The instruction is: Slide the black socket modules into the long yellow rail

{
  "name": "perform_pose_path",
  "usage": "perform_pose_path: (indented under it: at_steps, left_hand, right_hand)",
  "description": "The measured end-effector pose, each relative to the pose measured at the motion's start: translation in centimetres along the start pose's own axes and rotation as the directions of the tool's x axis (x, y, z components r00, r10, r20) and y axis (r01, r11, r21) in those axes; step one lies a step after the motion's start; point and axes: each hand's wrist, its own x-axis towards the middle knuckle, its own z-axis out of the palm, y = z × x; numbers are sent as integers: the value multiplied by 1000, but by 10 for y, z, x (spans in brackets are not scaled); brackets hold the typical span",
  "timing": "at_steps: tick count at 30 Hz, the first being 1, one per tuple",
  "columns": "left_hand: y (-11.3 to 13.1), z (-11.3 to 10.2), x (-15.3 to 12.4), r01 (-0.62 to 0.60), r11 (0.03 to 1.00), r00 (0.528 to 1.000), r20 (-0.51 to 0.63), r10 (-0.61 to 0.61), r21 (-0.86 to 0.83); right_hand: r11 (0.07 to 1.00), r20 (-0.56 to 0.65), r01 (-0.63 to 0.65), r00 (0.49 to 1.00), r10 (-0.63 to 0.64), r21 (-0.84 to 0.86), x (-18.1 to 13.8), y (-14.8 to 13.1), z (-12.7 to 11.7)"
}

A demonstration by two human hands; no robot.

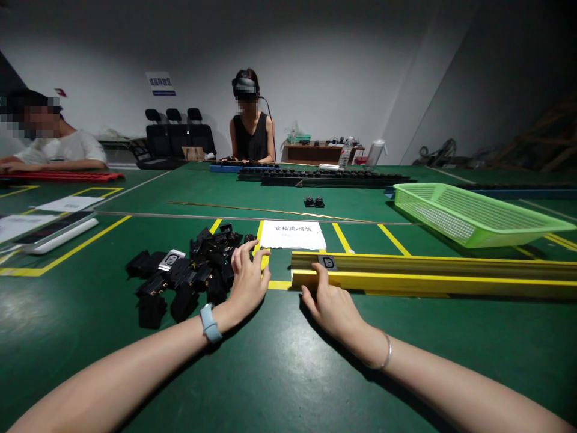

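My left hand [249,278] is open, its fingers spread at the right side of a pile of black socket modules [184,282]. One module on that pile carries a pale label [172,260] with a socket symbol. At the near left end of a long yellow rail [433,280], my right hand [336,307] reaches in with its index finger extended and thumb apart. Inside the rail's channel sits a socket module [327,262] with a dark face, and the index fingertip is at its left edge. I see nothing gripped in either hand.
A printed paper sign [293,234] lies behind my hands. To the right stands a light green basket [473,216]. Two small black modules [314,202] and a thin rod [261,210] lie farther back. Black rails [324,175] are near a co-worker [250,129]; another person [67,141] sits left.
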Motion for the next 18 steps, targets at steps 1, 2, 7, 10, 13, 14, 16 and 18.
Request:
perform_pose_path:
  at_steps: [1, 2, 7, 10, 13, 14, 16, 18]
  left_hand:
    - [0, 0, 0, -2, 1000, 1000, 6, 2, -21]
    - [0, 0, 0, -4, 999, 1000, 8, 4, -43]
    - [0, 1, 1, 41, 995, 998, -37, -44, -88]
    - [-1, 2, 0, 49, 990, 998, -37, -55, -135]
    - [-1, 4, 0, 24, 977, 1000, 2, -25, -214]
    - [-2, 5, -1, 17, 972, 1000, 18, -13, -234]
    - [-2, 7, -1, 20, 968, 999, 47, -9, -250]
    - [-3, 9, -1, 54, 970, 997, 68, -39, -235]
  right_hand:
    - [1000, 3, -8, 1000, 8, 2, 0, 0, -1]
    - [1000, 6, -17, 1000, 17, 1, 0, 0, -1]
    - [996, -9, 78, 997, -77, 48, -2, 0, 2]
    - [949, -26, 300, 954, -299, 95, -2, -1, 3]
    - [873, 5, 473, 879, -477, 116, 0, -4, 2]
    - [858, 18, 498, 863, -504, 126, 0, -4, 1]
    - [852, 42, 501, 858, -512, 149, 2, -4, 0]
    - [861, 57, 480, 867, -495, 166, 3, -4, 0]
